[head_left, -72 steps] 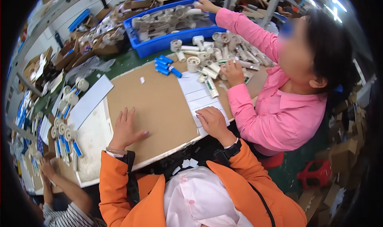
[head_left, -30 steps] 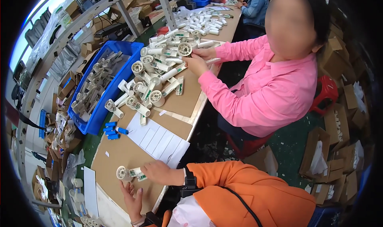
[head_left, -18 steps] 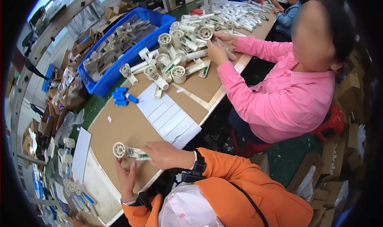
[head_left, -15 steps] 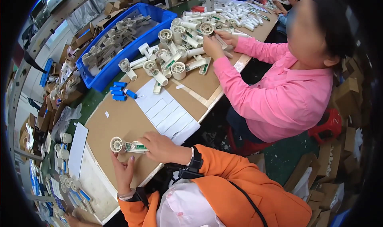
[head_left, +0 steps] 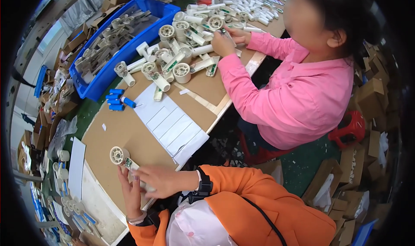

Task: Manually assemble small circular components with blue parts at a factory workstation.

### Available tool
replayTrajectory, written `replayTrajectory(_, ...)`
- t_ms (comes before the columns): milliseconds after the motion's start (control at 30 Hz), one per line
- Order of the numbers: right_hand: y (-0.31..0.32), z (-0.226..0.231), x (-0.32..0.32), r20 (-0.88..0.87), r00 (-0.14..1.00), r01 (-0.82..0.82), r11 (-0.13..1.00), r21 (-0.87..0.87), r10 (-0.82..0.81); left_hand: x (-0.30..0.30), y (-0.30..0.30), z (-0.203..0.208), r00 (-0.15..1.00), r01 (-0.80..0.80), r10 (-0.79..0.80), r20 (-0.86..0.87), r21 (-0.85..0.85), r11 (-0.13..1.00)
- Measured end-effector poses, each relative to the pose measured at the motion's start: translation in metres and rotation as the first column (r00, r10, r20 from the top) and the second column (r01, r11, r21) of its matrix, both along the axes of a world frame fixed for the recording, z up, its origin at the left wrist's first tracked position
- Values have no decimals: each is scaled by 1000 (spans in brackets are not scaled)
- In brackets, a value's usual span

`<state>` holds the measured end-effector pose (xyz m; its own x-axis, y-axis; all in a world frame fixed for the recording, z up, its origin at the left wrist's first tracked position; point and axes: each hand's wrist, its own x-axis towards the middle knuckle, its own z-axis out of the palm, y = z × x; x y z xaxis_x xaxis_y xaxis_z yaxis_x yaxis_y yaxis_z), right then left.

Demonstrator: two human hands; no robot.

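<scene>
A white handheld fan body (head_left: 117,155) with a round spoked head and an opened handle is held above the near part of the table. A small green circuit board shows in its handle. My left hand (head_left: 132,196) holds the handle from below, with its fingers just under the round head. Across the handle's lower end lies my right hand (head_left: 162,180), its fingers bent over it and slightly blurred. Part of the handle is hidden behind these fingers.
Several blue cylindrical batteries (head_left: 116,100) lie beyond, beside a ruled white sheet (head_left: 173,127). More fan bodies (head_left: 181,73) are heaped farther off, next to a blue bin (head_left: 93,90). A co-worker in a pink shirt (head_left: 285,90) handles parts at the right.
The fan body's handle has swung from pointing right to slanting toward me. My right hand has moved lower and nearer my left hand. The whole view has shifted slightly.
</scene>
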<state>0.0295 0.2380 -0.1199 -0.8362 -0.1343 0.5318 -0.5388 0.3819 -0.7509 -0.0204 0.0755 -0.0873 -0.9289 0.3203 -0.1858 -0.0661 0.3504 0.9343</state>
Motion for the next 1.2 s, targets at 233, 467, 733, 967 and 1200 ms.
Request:
replayTrajectory(233,34,-2,-7,12,992,-123,992,-38,124,4,-11,-7,999,-1,2,-48,16,1000)
replayTrajectory(467,54,-22,-17,-62,998,-1,1000,15,2,0,-8,-12,999,40,-39,-35,22,999)
replayTrajectory(733,46,-30,-19,-83,996,16,998,58,-11,1,-11,-10,981,138,-158,-112,-169,976)
replayTrajectory(967,48,-31,-21,-85,996,23,997,69,-17,2,-5,-4,970,178,-210,-123,-232,956)
replayTrajectory(1200,51,-32,-20,-92,996,23,995,98,-14,4,-4,-7,959,194,-242,-150,-275,942)
